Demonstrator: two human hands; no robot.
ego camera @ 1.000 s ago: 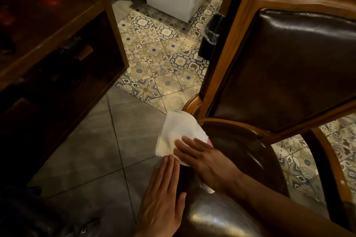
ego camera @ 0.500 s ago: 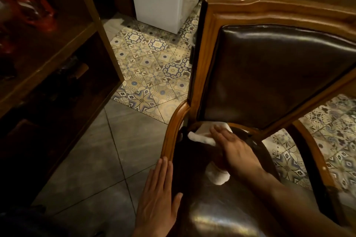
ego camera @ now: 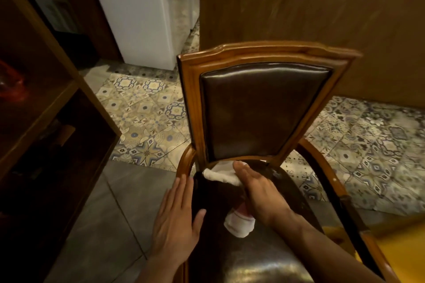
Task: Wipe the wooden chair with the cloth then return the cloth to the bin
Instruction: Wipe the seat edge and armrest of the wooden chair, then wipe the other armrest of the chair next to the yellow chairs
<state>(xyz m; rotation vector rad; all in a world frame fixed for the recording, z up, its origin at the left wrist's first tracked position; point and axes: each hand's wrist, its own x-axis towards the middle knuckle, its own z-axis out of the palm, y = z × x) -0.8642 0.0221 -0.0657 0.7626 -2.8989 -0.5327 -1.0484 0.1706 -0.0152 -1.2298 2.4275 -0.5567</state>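
White cloth lies bunched on the dark leather seat of a wooden chair, seen from above by a head-worn camera. The person's right hand presses flat on top of the cloth, fingers stretched toward the far end of the seat where it meets the padded backrest. Whether those fingers grip the cloth or only pin it down cannot be told. The cloth runs lengthwise under the hand, from a folded end at the far left by the fingertips to a rolled end showing near the wrist, so its long axis follows the hand, near to far. The left hand rests open and flat on the near left edge of the seat, beside the curved wooden armrest, holding nothing, apparently steadying the chair. The right hand is plainly the one working the cloth. Wiping appears to be under way along the seat's far edge. No bin can be clearly made out. Patterned tiles cover the floor beyond, with a white cabinet farther off.
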